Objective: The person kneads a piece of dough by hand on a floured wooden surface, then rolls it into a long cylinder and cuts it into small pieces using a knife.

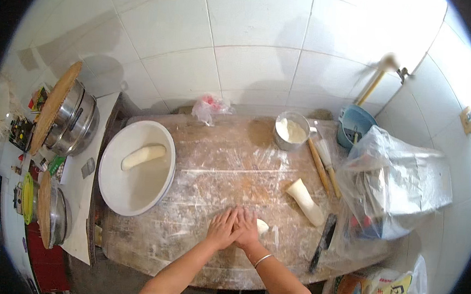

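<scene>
**Dough pressing in hand: both palms down on a dough piece, lower centre of frame**

Head view, the only one. Left hand (pixel 222 228) and right hand (pixel 246 227) lie side by side on the floury bench (pixel 188 195), overlapping around the thumbs. Both palm down, fingers extended and together; neither looks curled into a grip. Palms are hidden, so can't tell how hard they press.

Dough piece (pixel 262 226) sits under the right hand, touching it; only a pale rounded end pokes out on the right side. Can't tell how far it runs under the left hand.

Step, my read: pressing or rolling the dough by hand. Next move calls for even pressure from both palms and the end kept from slipping out sideways.

Nearby: bare dough log (pixel 305 202) right of centre, tilted, well apart from the hands. Dark long-bladed tool (pixel 323 243) is near the log's lower end. Second dough roll (pixel 143 157) rests inside the white basin (pixel 144 192), left of centre.
</scene>
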A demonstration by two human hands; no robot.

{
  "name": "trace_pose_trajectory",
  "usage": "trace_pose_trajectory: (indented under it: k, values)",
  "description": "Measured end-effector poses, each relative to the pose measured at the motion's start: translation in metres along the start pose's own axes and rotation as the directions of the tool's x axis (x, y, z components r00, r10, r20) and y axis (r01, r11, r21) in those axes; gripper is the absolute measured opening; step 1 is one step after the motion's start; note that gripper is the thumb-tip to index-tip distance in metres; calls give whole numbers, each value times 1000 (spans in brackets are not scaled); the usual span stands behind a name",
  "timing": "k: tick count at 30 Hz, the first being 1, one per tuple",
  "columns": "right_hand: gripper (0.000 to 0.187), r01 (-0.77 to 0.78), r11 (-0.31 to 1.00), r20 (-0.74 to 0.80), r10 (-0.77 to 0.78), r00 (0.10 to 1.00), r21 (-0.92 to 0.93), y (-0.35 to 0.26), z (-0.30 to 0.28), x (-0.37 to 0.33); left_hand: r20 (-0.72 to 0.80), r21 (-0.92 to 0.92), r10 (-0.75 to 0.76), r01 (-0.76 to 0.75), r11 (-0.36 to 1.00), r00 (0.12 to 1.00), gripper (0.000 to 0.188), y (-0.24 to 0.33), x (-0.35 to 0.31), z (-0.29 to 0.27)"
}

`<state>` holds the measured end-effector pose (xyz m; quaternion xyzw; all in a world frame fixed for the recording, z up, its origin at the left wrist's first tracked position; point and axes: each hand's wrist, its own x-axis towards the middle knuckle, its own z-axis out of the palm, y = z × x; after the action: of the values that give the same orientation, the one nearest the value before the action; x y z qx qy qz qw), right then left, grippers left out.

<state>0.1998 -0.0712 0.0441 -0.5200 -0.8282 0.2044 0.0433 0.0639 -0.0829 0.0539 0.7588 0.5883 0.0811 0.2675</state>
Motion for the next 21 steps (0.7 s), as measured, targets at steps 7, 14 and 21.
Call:
trace_pose_trajectory:
  k: [7, 14, 21]
  values:
    - [60, -84, 972, -131, 115, 985, 220, -2, 38, -96, -213, -180, 45, -85, 980, 976, 72, 38, -84, 66]
    - [60, -220, 963, -170, 245, 954, 153, 28, 24, -35, -126, 88, -17, 28, 996, 992, 68, 21, 10, 34]
    - [58, -289, 953, -102, 297, 949, 87, 50, -7, 32, -99, 167, -97, 112, 980, 990, 76, 3, 78, 17]
